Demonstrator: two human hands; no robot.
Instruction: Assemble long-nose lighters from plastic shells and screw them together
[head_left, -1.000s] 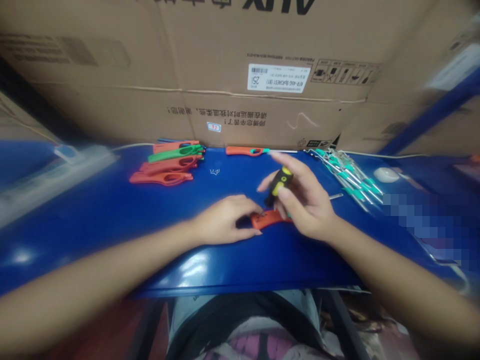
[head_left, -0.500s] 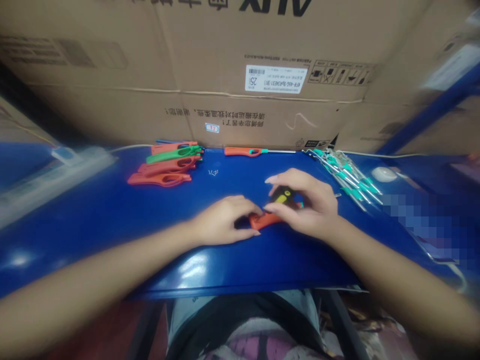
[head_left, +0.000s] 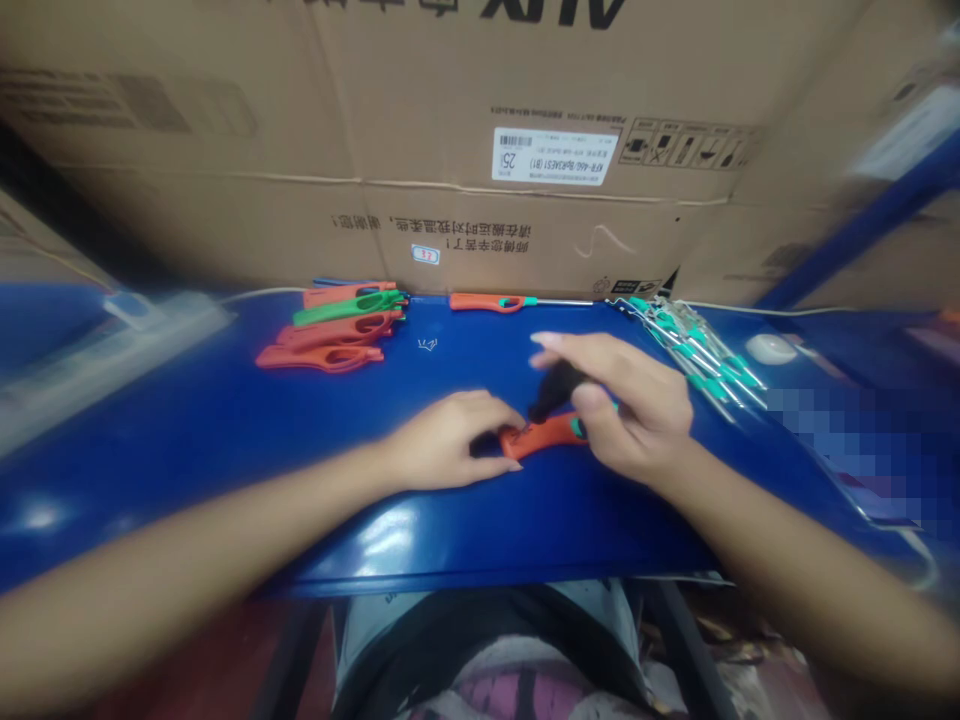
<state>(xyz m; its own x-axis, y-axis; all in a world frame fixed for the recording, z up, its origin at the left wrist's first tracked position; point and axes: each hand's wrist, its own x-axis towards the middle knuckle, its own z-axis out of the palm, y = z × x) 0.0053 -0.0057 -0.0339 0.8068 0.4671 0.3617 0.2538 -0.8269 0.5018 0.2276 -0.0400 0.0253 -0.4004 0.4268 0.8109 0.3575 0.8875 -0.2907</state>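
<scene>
An orange lighter body (head_left: 541, 434) with a teal end lies on the blue table (head_left: 225, 420) in front of me. My left hand (head_left: 450, 440) rests on the table with curled fingers pinching the orange body's left end. My right hand (head_left: 626, 400) is closed round a black screwdriver handle (head_left: 555, 388), whose tip points down onto the orange body. The handle's yellow part is hidden by my fingers.
A stack of orange and green lighter shells (head_left: 337, 325) lies at the back left. One assembled long lighter (head_left: 510, 301) lies by the cardboard boxes (head_left: 450, 150). A pile of teal-tipped metal rods (head_left: 694, 345) lies at the right, beside a white object (head_left: 772, 348).
My right hand has turned the screwdriver: its yellow part showed earlier and is now covered by my fingers. The left hand and the orange body have stayed in place.
</scene>
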